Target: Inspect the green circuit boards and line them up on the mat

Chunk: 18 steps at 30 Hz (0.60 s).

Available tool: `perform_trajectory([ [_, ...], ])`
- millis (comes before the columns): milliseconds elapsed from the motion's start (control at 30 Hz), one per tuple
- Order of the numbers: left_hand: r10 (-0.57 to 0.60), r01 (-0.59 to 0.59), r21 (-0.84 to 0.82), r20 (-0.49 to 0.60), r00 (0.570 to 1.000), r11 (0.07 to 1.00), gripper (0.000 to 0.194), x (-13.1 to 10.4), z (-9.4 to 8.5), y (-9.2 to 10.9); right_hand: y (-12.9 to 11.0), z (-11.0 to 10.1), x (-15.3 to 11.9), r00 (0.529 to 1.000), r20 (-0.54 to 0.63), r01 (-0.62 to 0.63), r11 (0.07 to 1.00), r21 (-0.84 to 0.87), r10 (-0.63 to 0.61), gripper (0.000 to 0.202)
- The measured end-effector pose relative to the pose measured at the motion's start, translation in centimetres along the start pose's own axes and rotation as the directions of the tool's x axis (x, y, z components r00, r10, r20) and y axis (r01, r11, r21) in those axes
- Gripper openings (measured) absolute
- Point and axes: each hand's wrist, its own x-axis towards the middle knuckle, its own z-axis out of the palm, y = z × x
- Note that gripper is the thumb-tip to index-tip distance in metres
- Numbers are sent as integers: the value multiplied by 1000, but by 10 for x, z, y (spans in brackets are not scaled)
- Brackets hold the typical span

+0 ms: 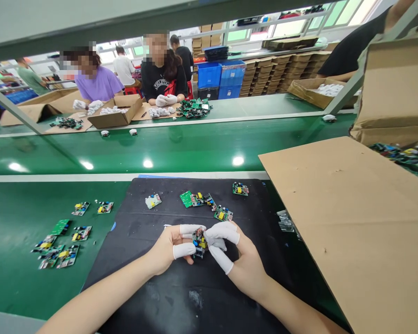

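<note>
My left hand (172,246), with white finger covers, grips a small circuit board (199,243) with yellow and blue parts above the black mat (153,297). On the board's right side, my right hand (235,250) pinches a crumpled whitish-grey piece (216,242) against it; its fingers also wear white covers. Just beyond the hands lie a board (223,213), a pair of overlapping boards (198,199), a pale board (153,201) and another board (240,189) farther right.
Several boards (68,256) lie on the green surface at left. A large cardboard sheet (351,218) slants along the right, near a cardboard box (397,88). Beyond the green belt (195,148), people sit by boxes and board piles (195,108). A metal bar crosses overhead.
</note>
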Motion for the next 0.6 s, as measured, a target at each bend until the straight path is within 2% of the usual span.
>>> perform_trajectory([
  [100,-1,1,-1,-27,1000,1000,52,1,-4,0,0,0,-2,1000,1,-29,999,40,29,19],
  [167,-8,7,-14,-53,999,1000,51,1,-6,1,2,-2,-1,999,-20,-25,1000,-8,24,20],
  [267,-24,19,-89,-50,998,996,49,2,-9,5,7,-5,2,1000,-14,-14,973,-229,11,22],
  [333,-26,23,-169,-18,999,985,46,2,-10,8,10,-5,3,997,71,-12,916,-400,44,23],
  [400,-25,27,-224,13,1000,974,43,2,-11,9,11,-3,1,980,161,-20,873,-487,113,29],
  [500,-27,34,-240,31,999,970,41,2,-11,9,9,2,-5,954,232,-63,884,-464,190,45],
  [600,-28,32,-212,23,999,977,42,2,-10,7,9,4,-8,947,266,-51,905,-422,177,42],
])
